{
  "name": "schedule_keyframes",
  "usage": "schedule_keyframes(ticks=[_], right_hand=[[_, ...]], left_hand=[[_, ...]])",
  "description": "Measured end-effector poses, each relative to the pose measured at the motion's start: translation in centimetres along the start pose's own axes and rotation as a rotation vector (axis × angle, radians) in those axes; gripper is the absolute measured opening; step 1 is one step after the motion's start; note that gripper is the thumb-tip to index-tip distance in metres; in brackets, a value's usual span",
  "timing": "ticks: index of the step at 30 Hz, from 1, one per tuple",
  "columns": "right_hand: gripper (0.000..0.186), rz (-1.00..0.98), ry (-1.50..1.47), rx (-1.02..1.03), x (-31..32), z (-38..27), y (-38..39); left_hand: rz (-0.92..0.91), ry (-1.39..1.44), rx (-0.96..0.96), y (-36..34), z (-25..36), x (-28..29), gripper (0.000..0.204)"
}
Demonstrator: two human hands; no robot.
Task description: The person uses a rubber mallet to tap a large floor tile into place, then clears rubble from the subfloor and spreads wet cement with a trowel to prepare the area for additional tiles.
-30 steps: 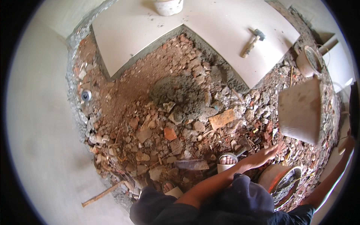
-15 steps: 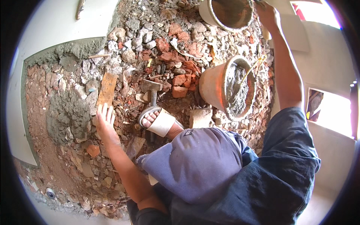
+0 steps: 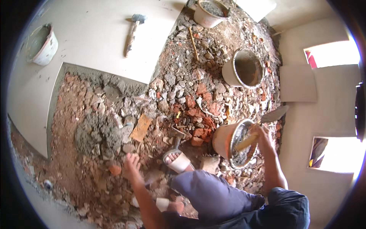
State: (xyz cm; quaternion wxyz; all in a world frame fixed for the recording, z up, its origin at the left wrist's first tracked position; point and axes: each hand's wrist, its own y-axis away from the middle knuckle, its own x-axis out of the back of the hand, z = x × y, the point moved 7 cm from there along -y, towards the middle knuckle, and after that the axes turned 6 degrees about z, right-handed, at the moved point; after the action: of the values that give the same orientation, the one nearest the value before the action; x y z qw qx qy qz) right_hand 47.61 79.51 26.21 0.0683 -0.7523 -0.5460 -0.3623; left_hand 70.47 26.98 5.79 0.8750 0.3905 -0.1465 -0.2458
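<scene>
My right hand [image 3: 264,138] is closed around a trowel over the mortar bucket [image 3: 222,141]. The trowel's grey blade [image 3: 275,114] points up and right, and its yellowish handle [image 3: 246,142] crosses the bucket's mouth. Wet grey mortar [image 3: 239,157] shows inside. My left hand [image 3: 132,166], slightly blurred, hovers over the rubble with fingers apart and nothing in them. Just beyond it lies a flat orange-brown piece [image 3: 140,128]. A hammer [image 3: 177,136] rests by my sandalled foot [image 3: 176,159].
Spread mortar [image 3: 97,133] lies on the rubble at left. Pale floor slabs [image 3: 103,42] border it, carrying a mallet [image 3: 134,32] and a white bucket [image 3: 45,45]. Farther off stand a mostly empty bucket [image 3: 230,72] and another with grey contents [image 3: 202,15]. A wall [image 3: 301,126] rises at right.
My right hand has come back from the far bucket and taken hold of the trowel, lifting it from the mortar. My left hand has drawn nearer to me. The view has shifted, showing more floor.
</scene>
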Motion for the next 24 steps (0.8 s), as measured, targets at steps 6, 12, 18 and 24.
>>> schedule_keyframes(ticks=[6, 12, 18, 24], right_hand=[[0.033, 0.138, -0.282, -0.212, 4.5, 4.2, -6.6], [0.044, 0.113, -0.264, -0.468, 8.4, 6.2, 1.0], [0.038, 0.073, -0.118, -0.439, 4.8, -3.4, 11.8], [0.029, -0.360, 0.010, -0.337, 1.4, -18.3, 22.7]], left_hand=[[0.189, -0.375, -0.026, 10.9, 3.6, 17.5, 0.050], [0.306, -0.776, 0.166, 27.0, 2.6, 27.4, 0.047], [0.133, -0.728, 0.256, 35.7, 2.6, 22.4, 0.043], [-0.197, -0.339, 0.110, 25.6, 8.0, 0.1, 0.065]])
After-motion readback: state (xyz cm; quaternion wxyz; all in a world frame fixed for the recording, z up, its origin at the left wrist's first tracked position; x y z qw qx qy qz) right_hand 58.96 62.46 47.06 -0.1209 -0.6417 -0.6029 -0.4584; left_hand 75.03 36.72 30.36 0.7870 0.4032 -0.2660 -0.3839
